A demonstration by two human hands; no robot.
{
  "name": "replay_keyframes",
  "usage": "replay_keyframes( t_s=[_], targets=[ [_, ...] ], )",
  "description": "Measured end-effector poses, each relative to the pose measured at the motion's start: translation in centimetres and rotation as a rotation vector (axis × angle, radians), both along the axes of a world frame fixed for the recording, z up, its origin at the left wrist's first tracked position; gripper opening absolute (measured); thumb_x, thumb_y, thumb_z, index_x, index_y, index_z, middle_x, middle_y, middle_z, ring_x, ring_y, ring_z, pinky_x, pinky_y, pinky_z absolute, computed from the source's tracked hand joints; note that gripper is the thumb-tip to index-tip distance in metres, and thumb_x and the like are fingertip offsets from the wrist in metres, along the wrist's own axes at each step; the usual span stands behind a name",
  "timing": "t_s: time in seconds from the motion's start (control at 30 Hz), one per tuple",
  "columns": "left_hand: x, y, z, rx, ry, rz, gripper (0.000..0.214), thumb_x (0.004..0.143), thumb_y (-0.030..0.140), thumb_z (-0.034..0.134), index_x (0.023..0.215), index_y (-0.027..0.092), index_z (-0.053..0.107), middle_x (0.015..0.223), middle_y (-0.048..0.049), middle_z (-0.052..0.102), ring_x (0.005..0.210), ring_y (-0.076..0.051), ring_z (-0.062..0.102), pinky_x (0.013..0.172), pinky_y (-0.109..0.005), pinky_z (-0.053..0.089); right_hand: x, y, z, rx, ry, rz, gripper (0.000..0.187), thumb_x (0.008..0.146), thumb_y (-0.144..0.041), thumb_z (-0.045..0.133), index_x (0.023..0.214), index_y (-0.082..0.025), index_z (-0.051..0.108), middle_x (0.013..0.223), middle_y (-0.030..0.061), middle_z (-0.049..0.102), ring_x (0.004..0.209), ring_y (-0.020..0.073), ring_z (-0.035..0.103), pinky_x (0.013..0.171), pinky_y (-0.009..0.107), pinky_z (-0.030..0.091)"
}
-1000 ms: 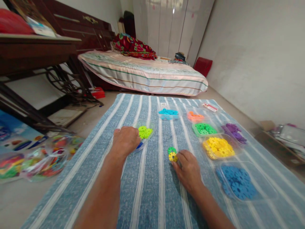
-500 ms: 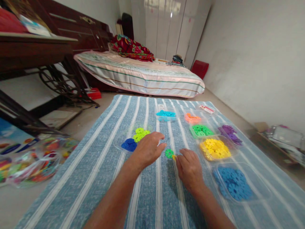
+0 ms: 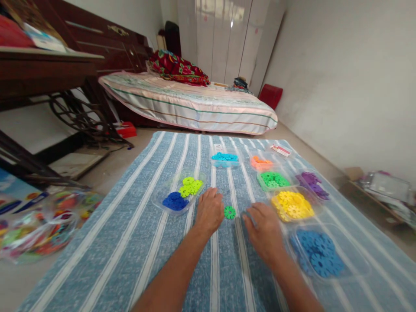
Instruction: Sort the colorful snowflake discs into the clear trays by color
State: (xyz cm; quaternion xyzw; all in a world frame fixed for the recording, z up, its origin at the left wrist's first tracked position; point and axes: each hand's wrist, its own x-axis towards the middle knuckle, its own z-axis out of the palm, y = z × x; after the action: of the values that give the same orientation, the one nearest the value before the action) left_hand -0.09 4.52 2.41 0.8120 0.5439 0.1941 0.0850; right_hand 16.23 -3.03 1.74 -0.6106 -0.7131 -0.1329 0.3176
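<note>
A green flower-shaped plastic disc (image 3: pixel 229 212) stands out between my two hands on the striped cloth. My left hand (image 3: pixel 209 211) is just left of it, its fingers bent together and downward; their tips are hidden, so what they hold, if anything, does not show. On the other side, my right hand (image 3: pixel 262 226) hovers slightly blurred with thumb and forefinger apart and nothing visible between them. Beyond my left hand, a clear tray (image 3: pixel 158 200) holds lime-green discs (image 3: pixel 190 186) and dark blue discs (image 3: pixel 174 201). Yellow discs (image 3: pixel 292 205) fill a tub beside my right hand.
Clear tubs hold blue discs (image 3: pixel 320 253), green discs (image 3: pixel 273 179), purple discs (image 3: pixel 312 184), orange pieces (image 3: pixel 261 162) and light blue discs (image 3: pixel 224 158). A red-and-white card (image 3: pixel 280 150) lies at the far right. Beyond the cloth are a bed (image 3: pixel 195 108) and a treadle table (image 3: pixel 48 65).
My left hand has turned and lowered beside the green disc. My right hand has drawn slightly right, its fingers parting; the small yellow piece at its fingertips no longer shows.
</note>
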Motion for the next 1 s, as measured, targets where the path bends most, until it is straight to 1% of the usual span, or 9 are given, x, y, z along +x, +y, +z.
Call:
replay_keyframes(
  t_s=[0.13, 0.23, 0.43, 0.57, 0.73, 0.8, 0.9, 0.97, 1.0],
  targets=[
    [-0.5, 0.3, -1.0, 0.053, 0.026, 0.057, 0.026, 0.082, 0.019, 0.046, 0.101, 0.015, 0.063, 0.123, -0.0144, 0.056, 0.121, -0.027, 0.046, 0.104, -0.043, 0.034, -3.4, 1.7, -1.0, -0.231, -0.023, 0.045, 0.014, 0.08, -0.027, 0.057, 0.091, -0.019, 0.061, 0.099, 0.0094, 0.061, 0.103, 0.024, 0.051, 0.087, 0.039, 0.041],
    [-0.7, 0.6, -1.4, 0.061, 0.001, 0.052, 0.026, 0.082, 0.02, 0.045, 0.1, 0.016, 0.064, 0.12, -0.0133, 0.058, 0.118, -0.027, 0.049, 0.103, -0.044, 0.034, -4.5, 2.5, -1.2, -0.284, -0.053, 0.031, 0.012, 0.08, -0.027, 0.059, 0.088, -0.018, 0.06, 0.096, 0.0094, 0.061, 0.101, 0.0249, 0.05, 0.086, 0.039, 0.04],
    [-0.9, 0.8, -1.9, 0.091, -0.039, 0.047, 0.025, 0.082, 0.021, 0.045, 0.095, 0.016, 0.066, 0.117, -0.013, 0.06, 0.115, -0.027, 0.051, 0.101, -0.045, 0.036, -4.7, 2.9, -1.9, -0.202, -0.122, 0.039, 0.009, 0.084, -0.021, 0.053, 0.084, -0.016, 0.061, 0.089, 0.0088, 0.06, 0.096, 0.0233, 0.05, 0.084, 0.037, 0.038],
    [-1.0, 0.8, -1.9, 0.087, -0.033, 0.045, 0.025, 0.082, 0.021, 0.046, 0.096, 0.015, 0.066, 0.117, -0.0122, 0.06, 0.115, -0.026, 0.051, 0.101, -0.044, 0.036, -4.4, 3.0, -2.0, -0.062, -0.104, 0.09, 0.02, 0.088, -0.016, 0.045, 0.074, -0.017, 0.059, 0.077, 0.0055, 0.057, 0.082, 0.019, 0.05, 0.078, 0.033, 0.037],
    [-1.1, 0.9, -1.9, 0.08, -0.054, 0.048, 0.023, 0.081, 0.021, 0.048, 0.094, 0.017, 0.066, 0.117, -0.011, 0.061, 0.114, -0.026, 0.051, 0.101, -0.044, 0.036, -1.7, 4.4, 0.3, 0.116, -0.151, 0.053, 0.028, 0.089, -0.017, 0.043, 0.064, -0.018, 0.055, 0.069, 0.0043, 0.055, 0.075, 0.0174, 0.048, 0.075, 0.031, 0.035],
    [-1.1, 0.9, -1.9, 0.07, -0.061, 0.044, 0.023, 0.081, 0.02, 0.049, 0.095, 0.016, 0.066, 0.118, -0.0111, 0.061, 0.114, -0.026, 0.051, 0.101, -0.043, 0.036, 0.5, 5.5, 2.0, 0.143, -0.202, -0.042, 0.028, 0.089, -0.018, 0.043, 0.063, -0.018, 0.055, 0.067, 0.004, 0.055, 0.073, 0.0174, 0.047, 0.074, 0.031, 0.034],
    [-1.1, 1.0, -2.1, 0.065, -0.054, 0.046, 0.023, 0.081, 0.02, 0.049, 0.096, 0.015, 0.066, 0.119, -0.0119, 0.06, 0.115, -0.026, 0.05, 0.101, -0.043, 0.036, 4.0, 6.9, 4.4, 0.161, -0.239, -0.295, 0.024, 0.088, -0.024, 0.045, 0.069, -0.017, 0.059, 0.07, 0.006, 0.058, 0.072, 0.0189, 0.047, 0.074, 0.033, 0.033],
    [-1.1, 1.0, -2.3, 0.074, -0.053, 0.052, 0.023, 0.081, 0.02, 0.049, 0.096, 0.015, 0.066, 0.118, -0.0119, 0.06, 0.115, -0.026, 0.05, 0.101, -0.044, 0.036, 5.2, 7.2, 5.1, 0.152, -0.211, -0.388, 0.022, 0.088, -0.029, 0.046, 0.078, -0.015, 0.061, 0.075, 0.0074, 0.06, 0.074, 0.0199, 0.049, 0.074, 0.034, 0.033],
    [-1.1, 1.0, -2.4, 0.086, -0.052, 0.051, 0.022, 0.081, 0.02, 0.05, 0.095, 0.016, 0.066, 0.118, -0.0119, 0.06, 0.114, -0.026, 0.051, 0.1, -0.045, 0.036, 5.2, 7.1, 4.9, 0.139, -0.182, -0.38, 0.023, 0.087, -0.031, 0.046, 0.081, -0.015, 0.062, 0.077, 0.0076, 0.061, 0.075, 0.0201, 0.05, 0.074, 0.034, 0.034]
  ],
)
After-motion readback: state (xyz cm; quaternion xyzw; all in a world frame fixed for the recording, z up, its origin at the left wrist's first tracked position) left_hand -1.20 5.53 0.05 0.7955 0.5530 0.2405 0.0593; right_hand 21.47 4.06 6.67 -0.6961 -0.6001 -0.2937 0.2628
